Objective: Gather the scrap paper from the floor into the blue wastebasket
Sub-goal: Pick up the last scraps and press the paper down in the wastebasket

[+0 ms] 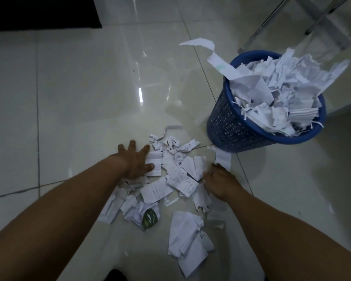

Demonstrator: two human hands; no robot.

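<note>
Our left hand [135, 162] lies flat with its fingers spread at the 9 o'clock edge of the scrap paper [180, 179]. Its thumb rests on a folded slip [156, 157] and the hand grips nothing. Our right hand [219, 183] sits at the 3 o'clock edge with its fingers bent down against the scraps; we cannot tell whether they hold any. The pile lies on the floor between our two hands and runs on toward 6 o'clock, where a larger crumpled sheet [184, 230] lies just apart.

The blue wastebasket [231, 126] stands near the pile at 2 o'clock, heaped above its rim with paper. A long strip [223, 67] hangs out of it toward 10 o'clock. Glossy tile floor [69, 98] opens wide from 9 to 12 o'clock. A black mat [39, 13] lies far off at 11 o'clock, and metal furniture legs [272, 21] stand beyond the basket at 1 o'clock.
</note>
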